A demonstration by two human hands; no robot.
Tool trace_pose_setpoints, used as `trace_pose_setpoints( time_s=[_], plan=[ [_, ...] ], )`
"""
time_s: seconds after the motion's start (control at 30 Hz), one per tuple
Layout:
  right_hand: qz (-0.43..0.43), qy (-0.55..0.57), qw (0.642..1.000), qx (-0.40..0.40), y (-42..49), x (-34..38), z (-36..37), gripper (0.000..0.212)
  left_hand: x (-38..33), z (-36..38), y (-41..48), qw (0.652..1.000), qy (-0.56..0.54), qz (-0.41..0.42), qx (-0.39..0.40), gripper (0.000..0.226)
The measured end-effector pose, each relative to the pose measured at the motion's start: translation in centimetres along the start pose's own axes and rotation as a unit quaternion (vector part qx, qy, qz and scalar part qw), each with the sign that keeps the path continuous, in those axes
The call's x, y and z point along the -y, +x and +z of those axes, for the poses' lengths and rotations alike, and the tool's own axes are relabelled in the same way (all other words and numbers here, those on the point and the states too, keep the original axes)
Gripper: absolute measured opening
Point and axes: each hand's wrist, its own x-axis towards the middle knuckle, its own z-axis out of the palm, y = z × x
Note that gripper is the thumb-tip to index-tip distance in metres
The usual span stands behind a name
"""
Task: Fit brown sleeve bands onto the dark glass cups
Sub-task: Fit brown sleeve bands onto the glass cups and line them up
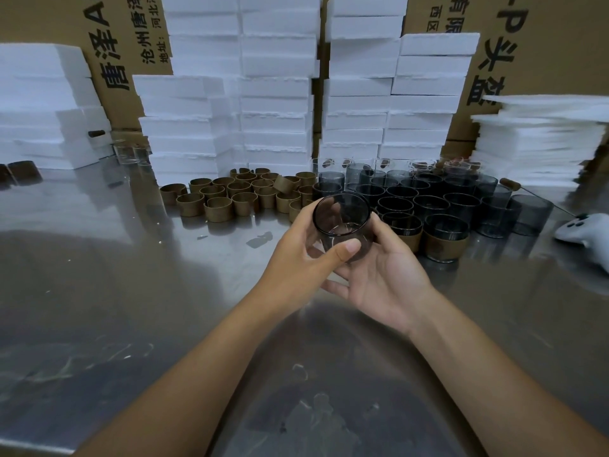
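Observation:
A dark glass cup with no band is held above the steel table, tilted with its mouth toward me. My left hand grips it, thumb across the near side and fingers behind. My right hand cradles the cup from the right and below, fingers curled under its base. Several brown sleeve bands stand loose on the table behind my left hand. Several bare dark cups crowd the right side. Two cups wearing brown bands stand at the front of that group.
Stacks of white foam blocks and cardboard boxes wall off the back of the steel table. Clear glasses line up behind the dark cups. A white controller lies at the right edge. More foam sheets pile up far right.

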Motion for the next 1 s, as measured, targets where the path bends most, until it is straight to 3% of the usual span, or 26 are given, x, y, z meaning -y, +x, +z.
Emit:
trace_pose_setpoints(
  time_s=[0.27,0.53,0.87,1.0],
  plan=[
    [0.059,-0.064,0.996,-0.026,-0.1,0.0,0.3,0.071,0.5,-0.2,0.2,1.0,-0.011,0.004,0.003,0.047],
    [0.062,-0.115,0.988,-0.085,0.2,0.0,-0.2,0.068,0.9,-0.6,0.4,0.999,0.038,0.012,0.011,0.055],
    [-0.024,-0.079,0.987,-0.14,0.3,0.2,-0.6,0.034,1.0,-0.7,0.3,0.997,0.082,0.007,0.011,0.057],
    [-0.023,-0.037,0.99,-0.135,0.0,0.1,-0.2,0.033,1.2,-0.6,0.4,0.997,0.077,-0.002,0.001,0.05]
  ],
)
